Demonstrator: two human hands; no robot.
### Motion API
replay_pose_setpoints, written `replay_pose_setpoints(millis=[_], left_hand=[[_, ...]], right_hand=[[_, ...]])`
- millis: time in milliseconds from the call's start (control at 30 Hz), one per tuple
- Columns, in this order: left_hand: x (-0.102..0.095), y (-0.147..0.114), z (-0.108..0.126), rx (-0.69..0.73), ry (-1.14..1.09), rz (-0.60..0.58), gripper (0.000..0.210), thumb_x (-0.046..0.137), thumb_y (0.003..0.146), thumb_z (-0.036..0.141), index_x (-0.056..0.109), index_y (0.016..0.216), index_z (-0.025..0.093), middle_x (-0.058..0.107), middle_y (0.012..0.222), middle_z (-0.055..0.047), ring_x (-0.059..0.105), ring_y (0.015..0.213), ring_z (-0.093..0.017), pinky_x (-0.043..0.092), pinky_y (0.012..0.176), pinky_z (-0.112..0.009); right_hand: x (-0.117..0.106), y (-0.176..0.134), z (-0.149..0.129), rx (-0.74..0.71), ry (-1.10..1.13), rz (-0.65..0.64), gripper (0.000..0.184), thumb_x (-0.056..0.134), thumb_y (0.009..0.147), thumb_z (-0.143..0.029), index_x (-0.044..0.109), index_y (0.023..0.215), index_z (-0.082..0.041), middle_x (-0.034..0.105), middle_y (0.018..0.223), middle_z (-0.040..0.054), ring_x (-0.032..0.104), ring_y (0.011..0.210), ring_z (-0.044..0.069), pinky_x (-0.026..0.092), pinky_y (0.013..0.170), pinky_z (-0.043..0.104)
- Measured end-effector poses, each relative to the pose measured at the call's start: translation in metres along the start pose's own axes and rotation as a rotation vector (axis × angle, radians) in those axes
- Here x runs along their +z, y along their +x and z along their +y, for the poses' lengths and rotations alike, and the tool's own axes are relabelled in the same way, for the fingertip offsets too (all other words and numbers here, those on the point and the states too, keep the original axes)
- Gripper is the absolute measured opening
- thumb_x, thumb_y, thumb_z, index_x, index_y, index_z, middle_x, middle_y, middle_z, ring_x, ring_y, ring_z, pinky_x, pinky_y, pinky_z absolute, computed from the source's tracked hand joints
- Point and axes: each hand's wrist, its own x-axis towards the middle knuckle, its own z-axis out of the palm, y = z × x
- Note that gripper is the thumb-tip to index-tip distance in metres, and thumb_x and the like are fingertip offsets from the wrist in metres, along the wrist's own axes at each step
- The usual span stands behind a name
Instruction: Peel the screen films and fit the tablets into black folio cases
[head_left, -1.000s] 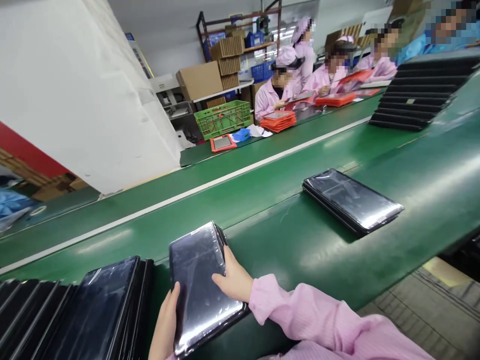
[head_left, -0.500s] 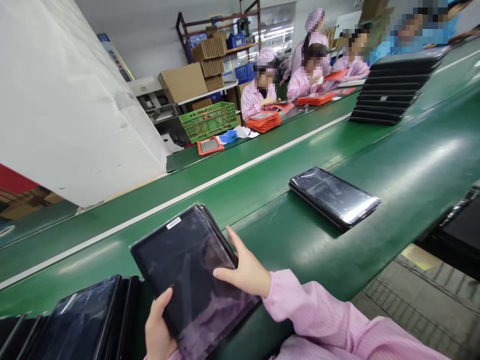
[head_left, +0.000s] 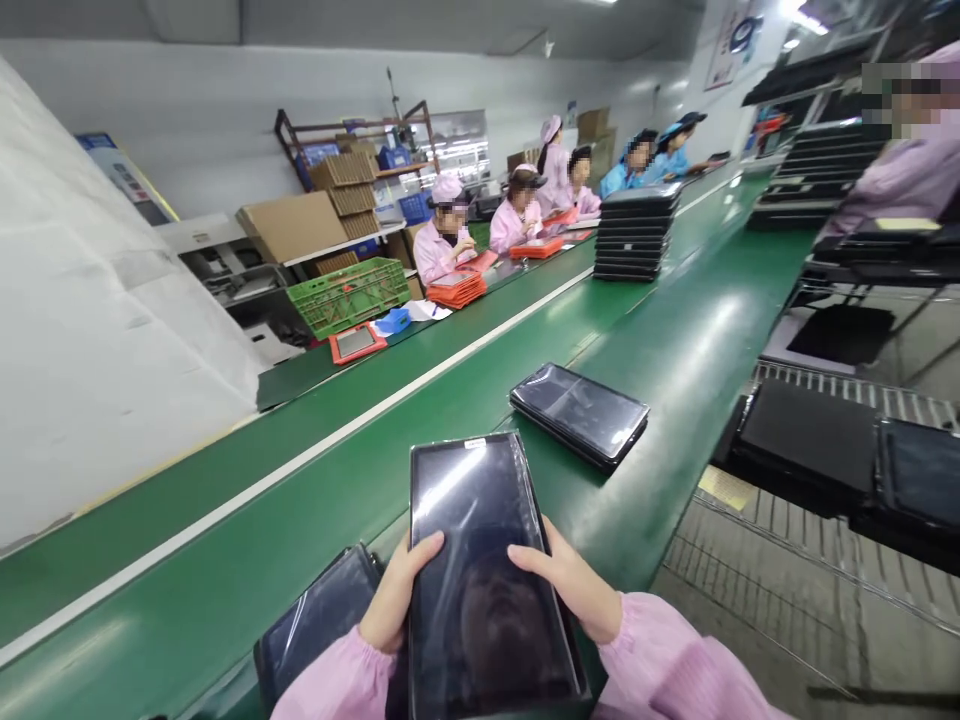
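Note:
Upright before me is a black tablet (head_left: 476, 520) in shiny clear film, with a small white label at its top edge. My left hand (head_left: 397, 590) grips its left side, the thumb lying over the screen. On the opposite side my right hand (head_left: 577, 585) clasps it the same way, fingers behind. Whether more tablets sit behind this one cannot be made out. Partly behind my left forearm, other film-covered tablets (head_left: 319, 620) lie on the green belt. Just beyond my right hand rests a short stack of tablets (head_left: 581, 410).
A tall stack of black tablets (head_left: 634, 235) stands farther along the green conveyor belt (head_left: 285, 520). Co-workers sit across it, near orange-cased tablets (head_left: 456, 290) and a green crate (head_left: 360, 295). At right, a wire rack (head_left: 780, 540) carries black tablets (head_left: 810, 440).
The view has swung right, bringing the rack into sight. Both hands have turned the held tablet from slanted to nearly straight, and my left hand has moved higher along its side.

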Motion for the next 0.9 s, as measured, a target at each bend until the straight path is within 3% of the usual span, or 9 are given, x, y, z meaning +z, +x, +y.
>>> replay_pose_setpoints(millis=[100,167,233,367,500,567,667,767,900], left_hand=[[0.006,0.003,0.002,0.134,0.118,-0.099,0.060,0.078,0.064,0.040,0.062,0.117,0.016,0.074,0.105,-0.010,0.068,0.101,-0.031,0.052,0.090,-0.039],[0.009,0.002,0.015,0.280,0.298,-0.163,0.061,0.080,0.060,0.039,0.062,0.114,0.016,0.072,0.109,-0.010,0.065,0.105,-0.031,0.049,0.092,-0.037],[0.014,-0.003,0.033,0.363,0.508,-0.265,0.063,0.082,0.057,0.038,0.063,0.113,0.017,0.071,0.109,-0.009,0.063,0.105,-0.031,0.048,0.091,-0.036],[0.028,-0.013,0.064,0.352,0.795,-0.419,0.066,0.085,0.054,0.036,0.063,0.115,0.021,0.071,0.104,-0.005,0.064,0.095,-0.031,0.049,0.084,-0.034],[0.040,0.000,0.085,0.223,0.858,-0.573,0.060,0.083,0.059,0.038,0.066,0.114,0.020,0.072,0.103,-0.006,0.066,0.092,-0.030,0.051,0.083,-0.035],[0.038,0.011,0.099,0.306,0.893,-0.467,0.061,0.083,0.059,0.043,0.068,0.114,0.020,0.071,0.108,-0.009,0.065,0.098,-0.032,0.050,0.090,-0.039],[0.012,0.014,0.121,0.575,0.777,-0.101,0.071,0.078,0.059,0.060,0.067,0.119,0.023,0.068,0.120,-0.010,0.059,0.115,-0.034,0.041,0.106,-0.046],[-0.033,-0.002,0.127,0.592,0.641,0.027,0.076,0.070,0.061,0.074,0.066,0.121,0.027,0.069,0.123,-0.006,0.058,0.119,-0.036,0.041,0.107,-0.053],[-0.085,-0.022,0.101,0.557,0.535,0.199,0.060,0.070,0.062,0.074,0.068,0.113,0.042,0.072,0.119,0.005,0.057,0.122,-0.035,0.041,0.110,-0.053]], right_hand=[[-0.027,0.001,-0.025,-0.196,-0.231,0.098,0.095,0.080,0.067,-0.049,0.036,0.144,-0.015,0.049,0.144,0.0202,0.046,0.134,0.035,0.032,0.115,0.053],[-0.041,0.000,-0.061,-0.465,-0.424,0.309,0.115,0.083,0.064,-0.045,0.019,0.155,-0.015,0.034,0.155,0.0210,0.034,0.143,0.034,0.023,0.119,0.055],[-0.049,-0.003,-0.101,-0.643,-0.659,0.246,0.113,0.087,0.061,-0.038,0.026,0.155,-0.018,0.037,0.155,0.0155,0.032,0.145,0.033,0.018,0.121,0.052],[-0.051,-0.012,-0.138,-0.456,-0.680,-0.288,0.107,0.091,0.052,-0.028,0.042,0.147,-0.023,0.062,0.133,0.0073,0.060,0.120,0.030,0.044,0.107,0.044],[-0.050,-0.014,-0.108,-0.297,-0.259,-0.181,0.097,0.088,0.053,-0.020,0.047,0.141,-0.021,0.071,0.114,0.0049,0.068,0.102,0.026,0.056,0.089,0.037],[-0.057,-0.013,-0.092,-0.232,-0.078,-0.047,0.098,0.086,0.053,-0.016,0.045,0.142,-0.022,0.073,0.106,0.0037,0.071,0.091,0.024,0.059,0.078,0.035],[-0.081,-0.006,-0.088,-0.239,0.177,0.255,0.096,0.084,0.052,-0.010,0.049,0.140,-0.026,0.074,0.097,0.0022,0.072,0.072,0.023,0.060,0.061,0.033],[-0.112,0.010,-0.102,-0.297,0.311,0.512,0.061,0.077,0.066,-0.014,0.060,0.124,-0.022,0.073,0.084,0.0024,0.069,0.061,0.021,0.059,0.054,0.033],[-0.143,0.045,-0.122,-0.341,0.377,0.666,0.013,0.063,0.088,-0.026,0.063,0.095,-0.014,0.068,0.072,0.0028,0.067,0.062,0.017,0.059,0.057,0.030]])
